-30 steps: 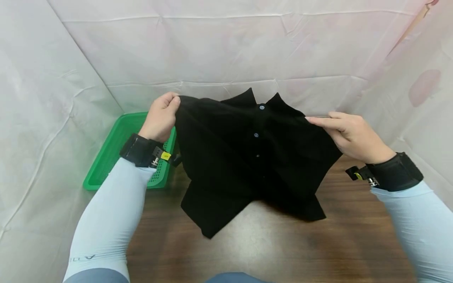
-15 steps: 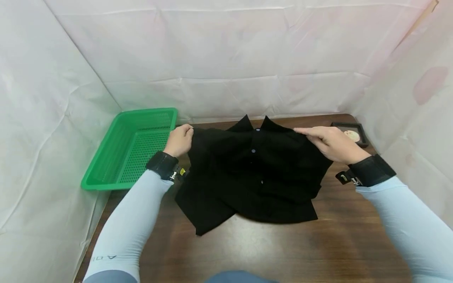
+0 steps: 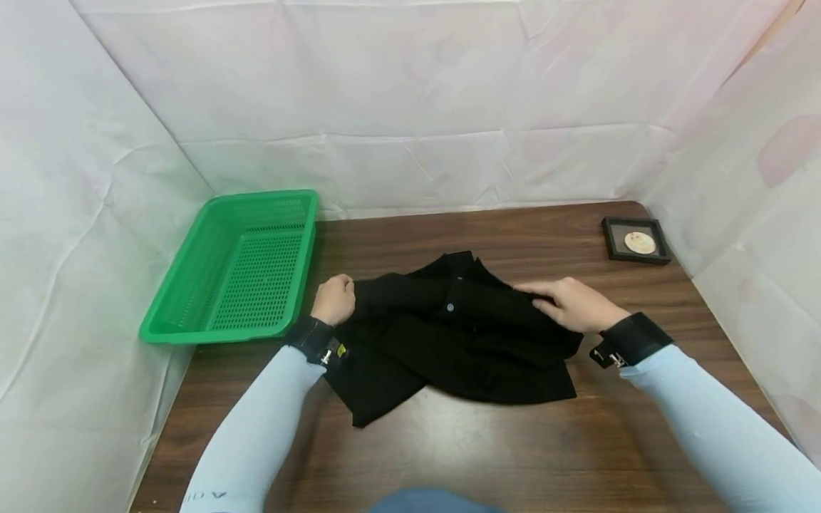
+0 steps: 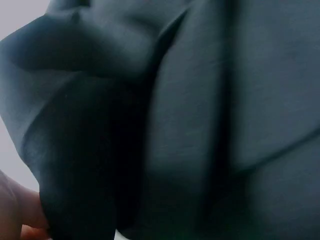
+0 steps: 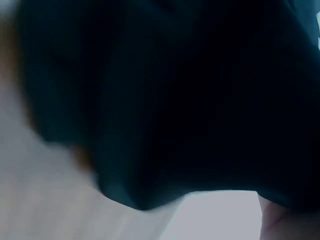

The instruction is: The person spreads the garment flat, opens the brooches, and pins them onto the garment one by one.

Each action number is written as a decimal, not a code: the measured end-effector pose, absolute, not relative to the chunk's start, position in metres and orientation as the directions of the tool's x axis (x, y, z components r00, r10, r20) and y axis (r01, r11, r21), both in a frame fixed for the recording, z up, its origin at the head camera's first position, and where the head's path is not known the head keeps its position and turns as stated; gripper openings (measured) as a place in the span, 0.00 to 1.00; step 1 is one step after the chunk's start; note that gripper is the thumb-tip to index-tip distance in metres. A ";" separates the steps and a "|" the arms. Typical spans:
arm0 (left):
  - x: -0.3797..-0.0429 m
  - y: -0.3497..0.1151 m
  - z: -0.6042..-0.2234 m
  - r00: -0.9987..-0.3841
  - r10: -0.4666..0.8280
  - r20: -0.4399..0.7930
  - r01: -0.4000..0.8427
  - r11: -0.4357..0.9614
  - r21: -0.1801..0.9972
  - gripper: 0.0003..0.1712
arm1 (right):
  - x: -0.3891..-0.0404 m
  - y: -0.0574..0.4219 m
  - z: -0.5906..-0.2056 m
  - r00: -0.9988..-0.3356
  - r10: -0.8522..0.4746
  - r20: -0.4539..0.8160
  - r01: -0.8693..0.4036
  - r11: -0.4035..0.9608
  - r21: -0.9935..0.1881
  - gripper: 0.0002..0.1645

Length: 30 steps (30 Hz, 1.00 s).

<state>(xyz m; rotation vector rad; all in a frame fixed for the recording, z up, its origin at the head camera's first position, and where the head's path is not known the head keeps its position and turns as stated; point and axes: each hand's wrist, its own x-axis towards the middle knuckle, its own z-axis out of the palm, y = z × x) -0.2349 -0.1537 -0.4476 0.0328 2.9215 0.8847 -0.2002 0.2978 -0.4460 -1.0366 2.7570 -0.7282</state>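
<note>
A black buttoned shirt [image 3: 442, 335] with a collar hangs between the two hands, its lower part on the wooden table. My left hand [image 3: 334, 299] grips the shirt at its left shoulder in the head view. At the opposite shoulder, my right hand [image 3: 567, 303] pinches the fabric between thumb and fingers, with the index finger extended along the edge. Dark cloth [image 4: 190, 125] fills most of the left wrist view, a bit of the hand showing at lower left. The right wrist view is likewise mostly covered by the blurred shirt [image 5: 175, 110].
A green perforated plastic basket [image 3: 221, 336] stands at the table's back left. A small black frame [image 3: 665, 249] with a round pale piece lies at the back right. White sheeting [image 3: 410, 171] encloses the back and sides of the wooden table [image 3: 513, 456].
Both hands have come down and toward the person, and a little closer together, lowering the shirt to the table. Its upper part now sags and folds. The small frame has come into view.
</note>
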 end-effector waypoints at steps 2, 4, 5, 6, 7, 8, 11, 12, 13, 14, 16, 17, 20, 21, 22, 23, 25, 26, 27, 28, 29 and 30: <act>-0.223 -0.156 -0.455 -0.995 0.074 -0.073 0.021 0.833 0.553 0.17 | -0.191 0.298 -0.453 -0.744 -0.667 0.035 -0.587 0.628 -0.511 0.26; -0.212 -0.159 -0.461 -0.993 0.101 -0.052 0.055 0.826 0.562 0.16 | -0.185 0.297 -0.458 -0.723 -0.690 0.026 -0.592 0.600 -0.538 0.25; -0.207 -0.160 -0.462 -0.993 0.110 -0.037 0.070 0.820 0.567 0.15 | -0.182 0.297 -0.461 -0.715 -0.698 0.022 -0.594 0.591 -0.546 0.25; -0.203 -0.161 -0.464 -0.993 0.119 -0.019 0.087 0.818 0.569 0.14 | -0.181 0.297 -0.463 -0.710 -0.704 0.020 -0.596 0.585 -0.551 0.24; -0.199 -0.162 -0.466 -0.992 0.125 -0.003 0.101 0.816 0.570 0.14 | -0.179 0.296 -0.465 -0.706 -0.708 0.015 -0.593 0.579 -0.560 0.24; -0.195 -0.163 -0.468 -0.992 0.123 0.004 0.104 0.814 0.571 0.14 | -0.178 0.296 -0.467 -0.708 -0.706 0.007 -0.584 0.581 -0.567 0.24; -0.187 -0.167 -0.474 -0.991 0.131 0.024 0.122 0.822 0.556 0.13 | -0.177 0.296 -0.473 -0.734 -0.678 -0.030 -0.539 0.608 -0.583 0.20; -0.185 -0.167 -0.476 -0.991 0.134 0.026 0.126 0.828 0.546 0.13 | -0.177 0.296 -0.475 -0.746 -0.663 -0.052 -0.513 0.623 -0.591 0.19; -0.184 -0.167 -0.477 -0.991 0.134 0.028 0.128 0.834 0.537 0.13 | -0.177 0.296 -0.476 -0.757 -0.649 -0.078 -0.485 0.638 -0.598 0.19; -0.182 -0.167 -0.478 -0.990 0.137 0.034 0.134 0.838 0.529 0.13 | -0.178 0.297 -0.478 -0.768 -0.631 -0.104 -0.455 0.654 -0.605 0.19; -0.181 -0.163 -0.477 -0.991 0.127 0.048 0.134 0.846 0.516 0.13 | -0.179 0.297 -0.478 -0.786 -0.595 -0.166 -0.378 0.675 -0.633 0.21; -0.181 -0.160 -0.475 -0.991 0.118 0.064 0.134 0.850 0.510 0.14 | -0.181 0.298 -0.477 -0.792 -0.579 -0.196 -0.338 0.683 -0.648 0.23; -0.184 -0.145 -0.465 -0.985 0.111 0.132 0.162 0.852 0.499 0.14 | -0.185 0.296 -0.472 -0.802 -0.533 -0.270 -0.215 0.678 -0.703 0.27; -0.186 -0.140 -0.461 -0.982 0.120 0.149 0.179 0.852 0.491 0.14 | -0.187 0.295 -0.471 -0.803 -0.525 -0.283 -0.191 0.676 -0.712 0.29; -0.188 -0.134 -0.458 -0.978 0.138 0.155 0.197 0.853 0.484 0.14 | -0.188 0.293 -0.470 -0.804 -0.518 -0.290 -0.177 0.675 -0.716 0.29; -0.190 -0.129 -0.455 -0.975 0.163 0.151 0.216 0.853 0.475 0.15 | -0.189 0.291 -0.470 -0.805 -0.515 -0.296 -0.170 0.677 -0.716 0.30; -0.194 -0.121 -0.451 -0.973 0.207 0.107 0.233 0.857 0.459 0.17 | -0.190 0.284 -0.469 -0.801 -0.519 -0.297 -0.164 0.667 -0.727 0.28; -0.196 -0.119 -0.450 -0.971 0.229 0.074 0.237 0.858 0.455 0.19 | -0.191 0.280 -0.469 -0.799 -0.524 -0.296 -0.164 0.663 -0.731 0.28; -0.198 -0.118 -0.450 -0.968 0.249 0.039 0.239 0.860 0.450 0.20 | -0.191 0.277 -0.469 -0.795 -0.530 -0.296 -0.159 0.652 -0.741 0.27; -0.201 -0.118 -0.451 -0.964 0.266 0.001 0.238 0.863 0.446 0.21 | -0.191 0.275 -0.469 -0.790 -0.537 -0.296 -0.151 0.638 -0.755 0.26; -0.203 -0.119 -0.452 -0.958 0.286 -0.028 0.244 0.863 0.443 0.21 | -0.191 0.273 -0.468 -0.782 -0.549 -0.293 -0.142 0.616 -0.775 0.24; -0.206 -0.121 -0.454 -0.948 0.315 -0.043 0.265 0.857 0.443 0.22 | -0.191 0.272 -0.467 -0.775 -0.563 -0.286 -0.133 0.589 -0.797 0.22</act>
